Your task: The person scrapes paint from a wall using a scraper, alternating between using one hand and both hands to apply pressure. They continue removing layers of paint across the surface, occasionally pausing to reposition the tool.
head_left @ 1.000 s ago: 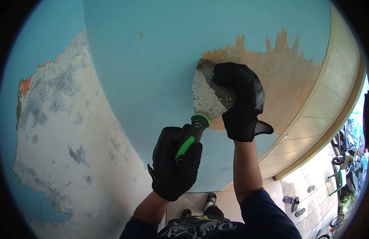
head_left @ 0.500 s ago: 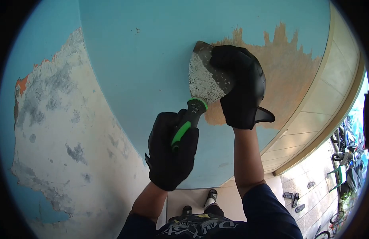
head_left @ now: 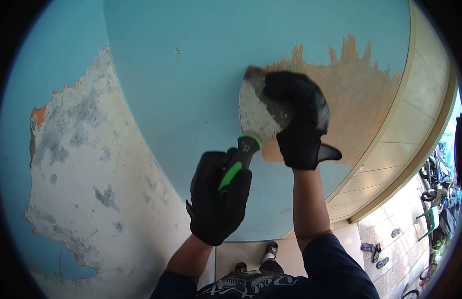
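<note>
A wide putty knife (head_left: 259, 110) with a green-and-black handle is in front of the blue wall (head_left: 191, 74), its metal blade coated in whitish dried residue. My left hand (head_left: 221, 194), in a black glove, is closed round the handle. Higher up, my gloved right hand (head_left: 301, 114) is curled over the right side of the blade; its fingertips are partly hidden. Beside the knife, a brown bare patch (head_left: 358, 99) with ragged upper edges spreads across the wall behind my right hand.
At left, the adjoining wall has a large whitish, grey-stained stripped area (head_left: 91, 174). A cream tiled border (head_left: 390, 144) edges the blue wall at right. Beyond it are sandals (head_left: 375, 251) on the paving, a green chair (head_left: 430, 222) and parked motorbikes (head_left: 435, 192).
The walls sit slightly lower in view and a little to the right at left. Both hands and the putty knife also appear lower, with the same holds; the blade and right hand are slightly blurred.
</note>
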